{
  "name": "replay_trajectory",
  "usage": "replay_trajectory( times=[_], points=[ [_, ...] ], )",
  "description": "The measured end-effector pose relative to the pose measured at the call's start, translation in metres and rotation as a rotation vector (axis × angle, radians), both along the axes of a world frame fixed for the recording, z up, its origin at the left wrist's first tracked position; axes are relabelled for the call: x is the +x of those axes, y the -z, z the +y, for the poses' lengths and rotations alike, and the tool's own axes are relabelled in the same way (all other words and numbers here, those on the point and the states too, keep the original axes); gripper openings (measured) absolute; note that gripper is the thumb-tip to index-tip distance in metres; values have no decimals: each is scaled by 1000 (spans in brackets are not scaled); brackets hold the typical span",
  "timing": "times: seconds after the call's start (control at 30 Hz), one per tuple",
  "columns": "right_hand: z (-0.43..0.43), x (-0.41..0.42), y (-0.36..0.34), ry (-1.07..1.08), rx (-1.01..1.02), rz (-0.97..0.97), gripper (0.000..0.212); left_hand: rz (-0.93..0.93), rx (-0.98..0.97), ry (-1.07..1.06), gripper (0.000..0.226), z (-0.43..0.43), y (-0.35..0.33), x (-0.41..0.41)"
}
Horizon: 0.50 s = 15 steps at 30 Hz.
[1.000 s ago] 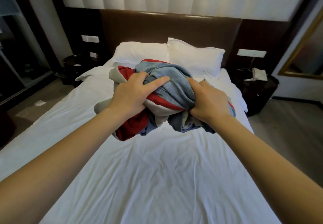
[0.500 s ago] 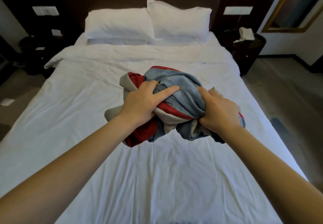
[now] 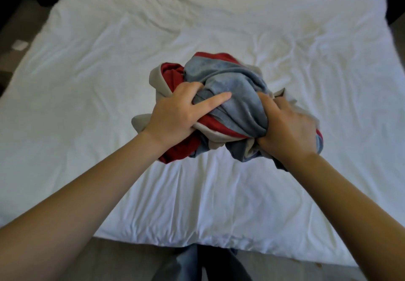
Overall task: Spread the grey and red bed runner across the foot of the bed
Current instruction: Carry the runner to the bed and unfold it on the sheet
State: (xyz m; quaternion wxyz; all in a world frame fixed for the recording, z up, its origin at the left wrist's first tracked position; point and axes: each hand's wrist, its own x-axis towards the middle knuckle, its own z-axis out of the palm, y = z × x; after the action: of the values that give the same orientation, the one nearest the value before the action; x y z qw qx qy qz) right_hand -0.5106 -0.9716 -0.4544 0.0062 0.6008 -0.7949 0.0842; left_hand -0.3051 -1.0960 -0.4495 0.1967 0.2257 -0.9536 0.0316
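The grey and red bed runner (image 3: 232, 88) is bunched into a crumpled ball with beige lining showing. I hold it above the white bed (image 3: 87, 83), over the bed's lower middle. My left hand (image 3: 175, 114) grips the bundle's left side, fingers curled into the cloth and the thumb laid across the grey fabric. My right hand (image 3: 287, 123) clutches the right side, its fingertips buried in the folds. Loose ends of the runner hang below both hands.
The foot edge of the bed (image 3: 219, 242) runs across the bottom of the view, with grey floor (image 3: 109, 263) in front of it. My legs (image 3: 197, 265) stand at that edge. Floor strips lie along the bed's left and right sides.
My view has tilted downward: pillows, headboard and nightstands have left the frame and the bed's foot edge has come in. The bundle sits lower, nearer the foot, with both grips unchanged.
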Motion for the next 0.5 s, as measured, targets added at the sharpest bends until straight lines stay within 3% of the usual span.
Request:
replay_trajectory(
  times=[0.5],
  points=[
    [1,5,174,-7,158,-88,66,-124,161,-30,52,3,180,4]
  ],
)
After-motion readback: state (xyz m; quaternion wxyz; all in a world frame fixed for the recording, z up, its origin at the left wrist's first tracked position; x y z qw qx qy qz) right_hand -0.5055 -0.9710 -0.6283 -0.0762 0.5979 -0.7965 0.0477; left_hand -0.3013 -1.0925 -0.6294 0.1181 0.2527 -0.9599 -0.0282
